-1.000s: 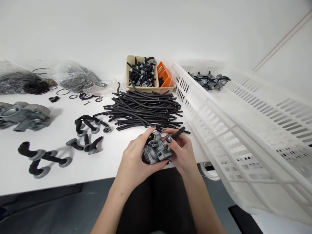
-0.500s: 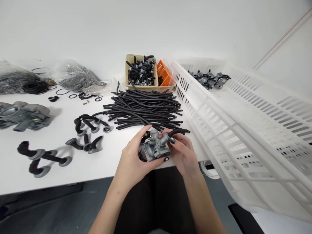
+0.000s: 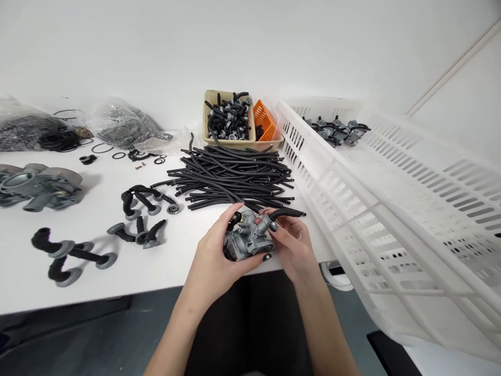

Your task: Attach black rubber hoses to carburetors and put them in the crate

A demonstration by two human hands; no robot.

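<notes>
A grey metal carburetor (image 3: 248,237) is held between my two hands over the table's front edge. My left hand (image 3: 215,250) wraps round its left side, thumb below and fingers behind. My right hand (image 3: 293,240) grips the upper right part, where a short black rubber hose (image 3: 287,212) sticks out to the right. Fingers hide part of the far side of the body. Just beyond my hands lies a pile of black hoses (image 3: 230,175).
A large white crate (image 3: 332,172) stands at right, with several carburetors (image 3: 336,129) inside. Behind the hoses are a beige bin (image 3: 207,117) of capped elbow hoses and an orange basket (image 3: 264,119). More elbow hoses (image 3: 88,252), carburetors (image 3: 41,185) and bagged parts (image 3: 121,122) lie at left.
The view has shifted very slightly. Both hands keep nearly the same hold on the carburetor, with little visible movement.
</notes>
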